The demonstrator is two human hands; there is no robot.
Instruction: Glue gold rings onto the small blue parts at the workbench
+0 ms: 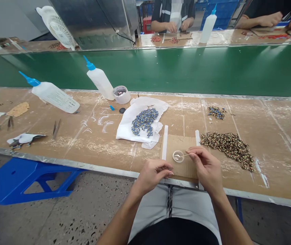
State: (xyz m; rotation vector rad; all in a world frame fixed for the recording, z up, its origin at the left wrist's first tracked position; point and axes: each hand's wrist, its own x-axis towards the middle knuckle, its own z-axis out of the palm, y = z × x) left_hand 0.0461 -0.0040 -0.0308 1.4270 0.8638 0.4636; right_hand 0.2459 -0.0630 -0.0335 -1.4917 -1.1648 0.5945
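A thin stick (pixel 186 155) is pinched between the thumb and fingertips of the right hand (pixel 206 165), near the surface's near edge. The stick runs left from the grip, its tip over or in a small clear dish (pixel 174 159); the view is too small to say whether it touches the contents, which look like a clear, shiny liquid. The dish sits just left of the right fingertips, on a flat piece of cardboard (pixel 184 143) with white tape (pixel 164 143) along its left side. The left hand (pixel 155 173) rests at the cardboard's near left corner, half curled, a small gap between thumb and fingers and nothing seen in it.

Right of the cardboard lies a heap of small brown pieces (pixel 228 148); beyond it, towards the far edge, is a smaller blue pile (pixel 216 112). Left of the cardboard, white paper (pixel 125 127) carries a heap of small blue pieces (pixel 145 119). Just beyond the paper's far left corner, a roll of tape (pixel 122 98) has pinkish and white scraps in its hollow. Beside it, by the far edge, stands a white bottle (pixel 100 83) with a blue nozzle; a second bottle (pixel 55 97) is further left. Tweezers (pixel 56 129) lie nearer the near edge. A green belt (pixel 160 73) runs along the far edge.
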